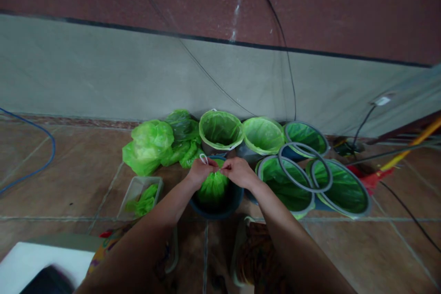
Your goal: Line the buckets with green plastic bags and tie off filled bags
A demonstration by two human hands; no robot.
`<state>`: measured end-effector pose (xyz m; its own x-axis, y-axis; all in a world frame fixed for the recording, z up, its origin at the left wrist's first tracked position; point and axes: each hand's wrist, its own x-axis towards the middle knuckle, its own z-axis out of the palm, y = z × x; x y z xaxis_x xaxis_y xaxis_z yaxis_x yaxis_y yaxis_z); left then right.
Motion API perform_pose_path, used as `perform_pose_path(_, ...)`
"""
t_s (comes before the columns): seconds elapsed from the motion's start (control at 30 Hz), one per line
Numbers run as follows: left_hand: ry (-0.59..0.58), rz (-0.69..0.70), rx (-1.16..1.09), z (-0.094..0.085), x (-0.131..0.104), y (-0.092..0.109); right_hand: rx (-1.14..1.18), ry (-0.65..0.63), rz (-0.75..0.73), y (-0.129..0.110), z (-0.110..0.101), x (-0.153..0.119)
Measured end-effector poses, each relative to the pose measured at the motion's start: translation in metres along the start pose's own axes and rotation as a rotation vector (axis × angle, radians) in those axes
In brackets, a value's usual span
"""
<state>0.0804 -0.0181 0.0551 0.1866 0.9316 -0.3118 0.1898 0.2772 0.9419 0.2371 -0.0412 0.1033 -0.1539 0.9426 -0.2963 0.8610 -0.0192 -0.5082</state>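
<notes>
A green garbage bag (212, 188) stands inside a dark trash bin (215, 215) on the floor before me, its top gathered together. My left hand (201, 173) is closed in a pinch at the gathered neck, and a white drawstring loop (204, 159) sticks up beside its fingers. From the other side my right hand (238, 171) pinches the same neck, its fingertips almost meeting the left ones. Exactly what lies between the fingertips is too small to make out. Behind the hands stands a bin lined with a green bag (220, 127).
More green-lined bins (263, 134) stand along the wall to the right, with loose grey rings (305, 146) across them. Filled green bags (151, 142) lie left. A clear plastic tub (129, 200) holds green bags. A blue cable (53, 147) and a yellow handle (409, 148) flank the area.
</notes>
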Motion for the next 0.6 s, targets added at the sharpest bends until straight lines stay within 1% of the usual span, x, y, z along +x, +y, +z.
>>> perform_pose_path(0.13, -0.016, 0.065, 0.163, -0.005, 0.005, -0.005, 0.023, -0.067, 0.017, 0.001, 0.002, -0.001)
perform_pose_path(0.27, -0.041, 0.207, 0.361, -0.006, 0.007, -0.005, -0.029, -0.071, -0.008, 0.001, 0.005, 0.002)
perform_pose_path(0.37, -0.04, 0.286, 0.399, -0.004, 0.005, -0.006, -0.095, -0.047, -0.003, 0.0, 0.006, 0.004)
perform_pose_path(0.53, 0.009, 0.402, 0.401, 0.003, -0.001, -0.014, -0.12, -0.057, -0.015, -0.002, 0.006, 0.005)
perform_pose_path(0.6, 0.026, 0.416, 0.374, 0.007, -0.003, -0.017, -0.116, -0.06, -0.02, -0.002, 0.006, 0.005)
